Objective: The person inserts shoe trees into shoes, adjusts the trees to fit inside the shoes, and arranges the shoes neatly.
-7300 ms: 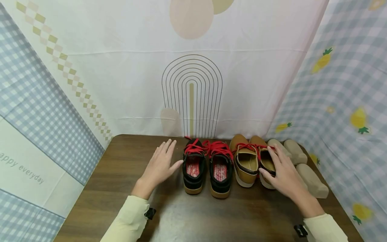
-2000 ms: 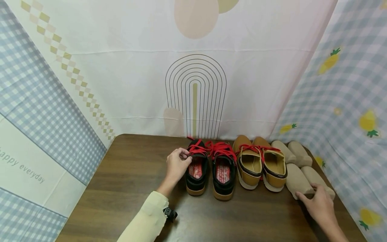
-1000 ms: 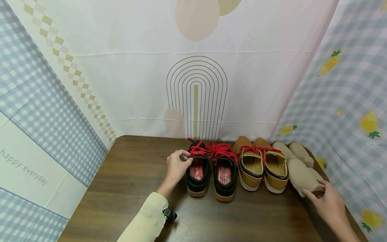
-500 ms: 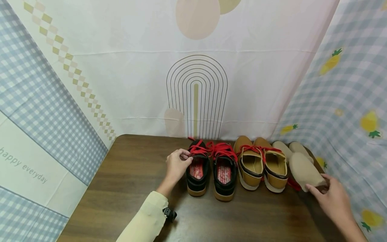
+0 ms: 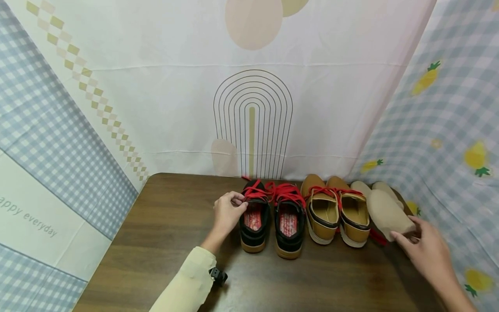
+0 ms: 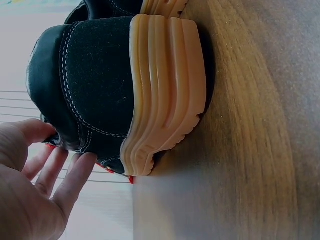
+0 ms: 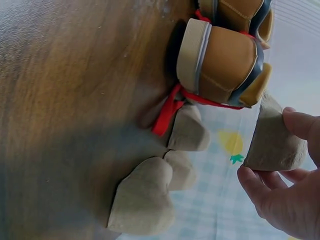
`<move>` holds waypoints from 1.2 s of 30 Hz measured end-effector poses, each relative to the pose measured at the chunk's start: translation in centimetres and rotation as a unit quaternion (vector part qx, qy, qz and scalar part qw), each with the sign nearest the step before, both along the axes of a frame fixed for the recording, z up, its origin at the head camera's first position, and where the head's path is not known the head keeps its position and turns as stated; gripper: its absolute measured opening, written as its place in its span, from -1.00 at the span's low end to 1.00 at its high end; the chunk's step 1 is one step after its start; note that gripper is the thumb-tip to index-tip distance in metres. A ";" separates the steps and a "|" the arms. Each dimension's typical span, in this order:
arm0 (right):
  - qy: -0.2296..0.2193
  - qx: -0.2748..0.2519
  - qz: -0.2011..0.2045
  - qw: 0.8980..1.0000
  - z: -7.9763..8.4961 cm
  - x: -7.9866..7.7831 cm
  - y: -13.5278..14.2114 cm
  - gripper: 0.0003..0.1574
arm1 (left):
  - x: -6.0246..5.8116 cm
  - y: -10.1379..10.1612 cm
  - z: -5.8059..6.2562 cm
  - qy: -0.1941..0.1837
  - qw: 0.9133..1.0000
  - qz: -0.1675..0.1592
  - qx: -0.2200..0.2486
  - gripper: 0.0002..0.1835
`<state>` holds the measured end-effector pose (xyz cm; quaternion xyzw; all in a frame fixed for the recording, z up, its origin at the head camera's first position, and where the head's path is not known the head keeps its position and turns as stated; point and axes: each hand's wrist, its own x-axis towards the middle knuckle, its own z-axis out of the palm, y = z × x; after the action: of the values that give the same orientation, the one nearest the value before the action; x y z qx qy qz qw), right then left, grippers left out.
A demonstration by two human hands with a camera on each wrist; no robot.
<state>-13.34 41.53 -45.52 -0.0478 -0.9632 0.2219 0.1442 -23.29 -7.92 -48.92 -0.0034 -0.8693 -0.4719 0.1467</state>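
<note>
In the head view my left hand (image 5: 229,211) pinches the collar of the left black shoe (image 5: 253,238), which has red laces. The left wrist view shows the thumb and fingers at that shoe's opening, by its heel (image 6: 100,75). At the far right, my right hand (image 5: 429,247) grips the heel end of a beige moulded shoe insert (image 5: 387,214). The right wrist view shows this insert (image 7: 275,137) raised off the table, between thumb and fingers. Below it, other beige inserts (image 7: 142,200) lie on the wood, partly hidden from the head view.
Beside the left black shoe stands its mate (image 5: 289,236). To their right is a pair of tan shoes (image 5: 355,232) with red laces; one lace end (image 7: 167,112) trails on the brown table (image 5: 175,260). Patterned cloth (image 5: 175,108) hangs behind and at both sides.
Earlier both hands were spread over the shoes. Since then my left hand has pinched the black shoe's collar, and my right hand has lifted a beige insert off the table, over the others.
</note>
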 end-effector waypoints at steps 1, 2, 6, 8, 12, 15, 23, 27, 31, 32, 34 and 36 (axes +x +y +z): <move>0.007 0.003 0.006 1.000 0.0 -0.1 -0.1 -0.13 | 0.0 0.0 0.0 0.000 1.000 0.000 0.000 -0.90; 0.015 0.007 0.012 1.000 0.1 -0.1 -0.3 -0.15 | 0.0 0.0 0.0 0.000 1.000 0.000 0.000 -0.90; 0.041 0.015 0.028 0.999 0.2 -0.3 -1.0 -0.20 | 0.0 0.0 0.1 0.001 1.000 0.001 0.000 -0.90; 0.043 0.019 0.028 0.999 0.3 -0.4 -1.4 -0.20 | 0.0 0.0 0.1 0.001 1.000 0.001 0.000 -0.90; 0.038 0.016 0.030 0.999 0.5 -0.7 -2.2 -0.16 | 0.1 0.0 0.1 0.001 1.000 0.002 0.001 -0.90; 0.049 0.014 0.033 0.998 0.6 -0.8 -2.7 -0.15 | 0.1 0.0 0.2 0.003 1.000 0.002 0.001 -0.90; 0.063 0.013 0.044 0.997 0.8 -1.0 -3.7 -0.15 | 0.0 0.1 0.1 0.002 1.000 0.000 -0.001 -0.90; 0.053 0.005 0.051 0.997 1.1 -1.1 -4.3 -0.12 | 0.0 0.1 0.1 0.002 1.000 0.000 0.002 -0.90; 0.057 0.006 0.059 0.997 1.3 -1.4 -5.0 -0.14 | 0.1 0.1 0.1 0.000 1.000 0.000 0.002 -0.90; 0.060 0.007 0.061 0.996 1.3 -1.4 -5.2 -0.14 | 0.1 0.1 0.1 0.001 1.000 -0.001 0.001 -0.90; 0.061 0.011 0.064 0.996 1.4 -1.6 -5.5 -0.14 | 0.1 0.1 0.1 0.001 1.000 -0.001 0.000 -0.90; 0.057 0.011 0.067 0.996 1.5 -1.7 -5.7 -0.13 | 0.1 0.1 0.1 0.000 1.000 -0.001 -0.002 -0.90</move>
<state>-15.02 35.81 -44.06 0.0315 -0.9569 0.2224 0.1840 -23.23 -7.77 -48.81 -0.0047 -0.8702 -0.4706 0.1456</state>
